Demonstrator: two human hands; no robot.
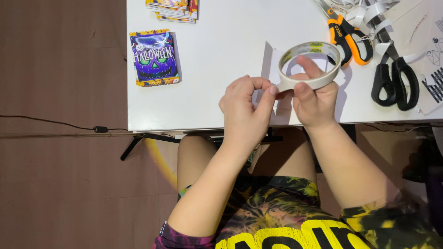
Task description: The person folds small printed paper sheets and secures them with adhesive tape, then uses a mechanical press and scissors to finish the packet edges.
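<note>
We are holding a light, stiff tape roll [310, 64] over the table [217, 92] at 12 o'clock. Our right hand [314, 99] is gripping its rim; our left hand [244, 108] is pinching the sticky loose end.

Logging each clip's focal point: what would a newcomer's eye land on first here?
First the roll of white tape at the table's near edge, gripped by the right hand while the left hand pinches its loose end. Then the purple pumpkin-face packet at far left, and orange-handled scissors beside black-handled scissors at right.
</note>
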